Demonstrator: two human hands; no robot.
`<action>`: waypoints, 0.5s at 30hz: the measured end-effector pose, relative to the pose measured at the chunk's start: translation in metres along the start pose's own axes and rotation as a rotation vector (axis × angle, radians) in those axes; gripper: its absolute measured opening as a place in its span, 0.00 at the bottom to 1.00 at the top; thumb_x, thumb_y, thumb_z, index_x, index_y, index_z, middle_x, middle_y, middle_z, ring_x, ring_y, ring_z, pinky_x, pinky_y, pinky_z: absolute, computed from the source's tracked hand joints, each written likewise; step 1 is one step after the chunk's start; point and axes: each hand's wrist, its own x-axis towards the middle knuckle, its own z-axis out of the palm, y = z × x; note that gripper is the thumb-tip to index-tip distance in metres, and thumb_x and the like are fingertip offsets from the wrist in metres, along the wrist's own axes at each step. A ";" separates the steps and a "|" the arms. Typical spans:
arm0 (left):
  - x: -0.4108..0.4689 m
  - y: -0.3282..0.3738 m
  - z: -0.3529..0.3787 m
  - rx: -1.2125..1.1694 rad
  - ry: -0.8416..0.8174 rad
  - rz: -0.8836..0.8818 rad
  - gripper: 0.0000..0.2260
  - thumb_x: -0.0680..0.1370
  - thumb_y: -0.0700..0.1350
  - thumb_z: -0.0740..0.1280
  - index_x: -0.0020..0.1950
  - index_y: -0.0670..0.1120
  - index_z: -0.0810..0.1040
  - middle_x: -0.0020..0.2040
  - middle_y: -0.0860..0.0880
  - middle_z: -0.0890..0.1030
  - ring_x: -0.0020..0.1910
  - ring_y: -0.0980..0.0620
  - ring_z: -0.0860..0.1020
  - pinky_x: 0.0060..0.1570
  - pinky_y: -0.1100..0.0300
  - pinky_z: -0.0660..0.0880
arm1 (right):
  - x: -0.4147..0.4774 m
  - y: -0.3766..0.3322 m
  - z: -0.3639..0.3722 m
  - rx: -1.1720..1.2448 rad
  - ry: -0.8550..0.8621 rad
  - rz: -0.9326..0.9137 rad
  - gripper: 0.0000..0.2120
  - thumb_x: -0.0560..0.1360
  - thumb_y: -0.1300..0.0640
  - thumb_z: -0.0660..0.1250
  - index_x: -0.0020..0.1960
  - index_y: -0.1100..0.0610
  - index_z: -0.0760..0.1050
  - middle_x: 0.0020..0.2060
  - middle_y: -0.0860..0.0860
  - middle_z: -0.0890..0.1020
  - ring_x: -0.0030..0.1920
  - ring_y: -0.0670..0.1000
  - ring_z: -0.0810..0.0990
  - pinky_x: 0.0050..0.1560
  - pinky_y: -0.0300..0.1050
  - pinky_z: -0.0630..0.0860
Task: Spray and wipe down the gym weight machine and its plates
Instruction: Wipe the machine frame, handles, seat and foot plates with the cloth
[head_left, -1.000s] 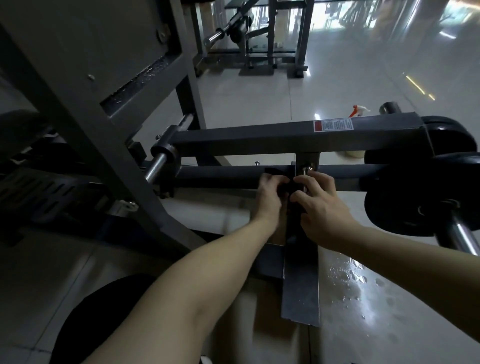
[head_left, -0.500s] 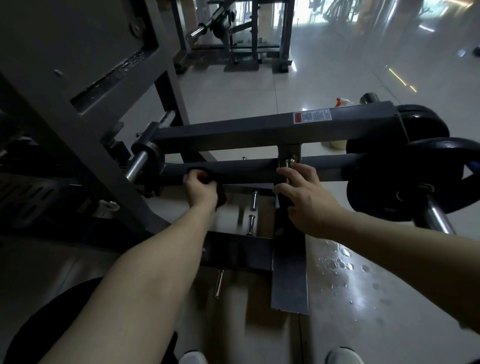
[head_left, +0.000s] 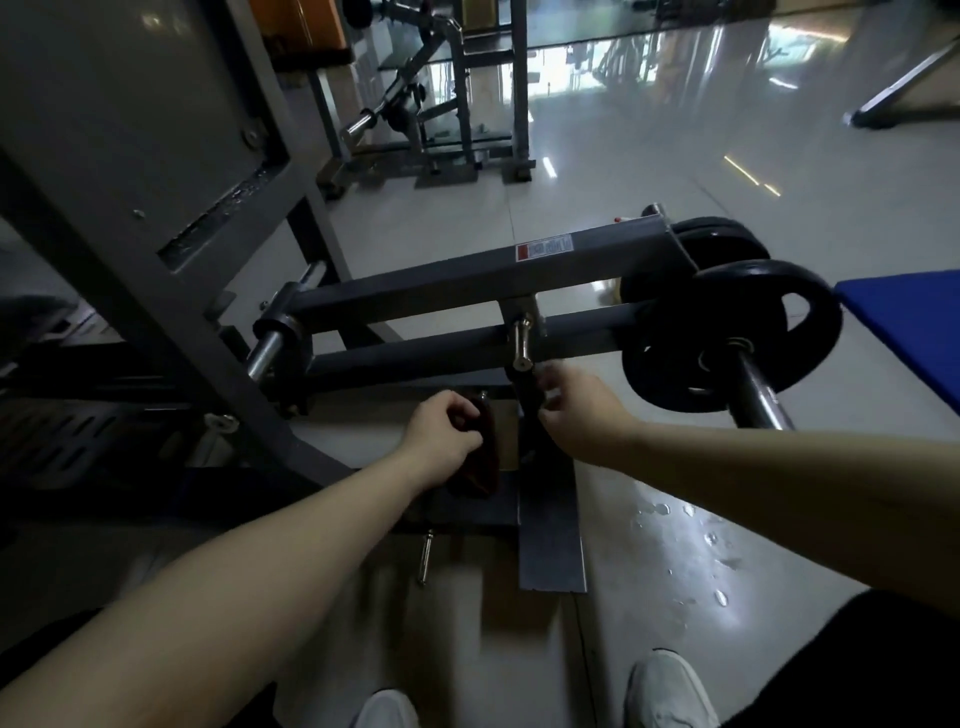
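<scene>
Held a dark cloth bunched in the curled left grip just below the lower bar, mid-wipe; right grip curled at the upright post, hold unclear; next likely needed a reach right toward the weight plate.

Legend: the glossy pale tiled floor is carrying the weight machine, whose flat steel foot is resting on the tiles. Water droplets are lying just right of this foot, and 1 metal pin is lying just left. 2 pale shoes are standing nearest the camera. Another machine is standing far behind.
</scene>
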 end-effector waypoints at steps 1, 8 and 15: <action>-0.009 0.004 0.001 -0.006 -0.021 0.016 0.13 0.74 0.36 0.74 0.50 0.52 0.77 0.49 0.53 0.78 0.51 0.51 0.79 0.49 0.57 0.78 | -0.002 -0.002 0.001 0.055 -0.039 0.098 0.17 0.79 0.61 0.66 0.67 0.56 0.75 0.59 0.56 0.82 0.54 0.53 0.83 0.52 0.50 0.84; -0.053 0.046 -0.006 -0.030 -0.032 0.070 0.14 0.74 0.36 0.74 0.56 0.47 0.78 0.52 0.48 0.80 0.52 0.50 0.80 0.52 0.56 0.80 | -0.029 -0.025 -0.012 0.835 -0.457 0.570 0.21 0.86 0.45 0.56 0.66 0.60 0.73 0.58 0.65 0.82 0.57 0.64 0.83 0.53 0.59 0.83; -0.059 0.053 -0.007 -0.011 -0.065 0.170 0.12 0.74 0.38 0.76 0.53 0.49 0.78 0.51 0.49 0.81 0.50 0.53 0.80 0.46 0.60 0.80 | -0.032 -0.026 -0.004 1.121 -0.460 0.596 0.20 0.85 0.48 0.59 0.69 0.60 0.75 0.64 0.64 0.79 0.61 0.65 0.80 0.55 0.61 0.83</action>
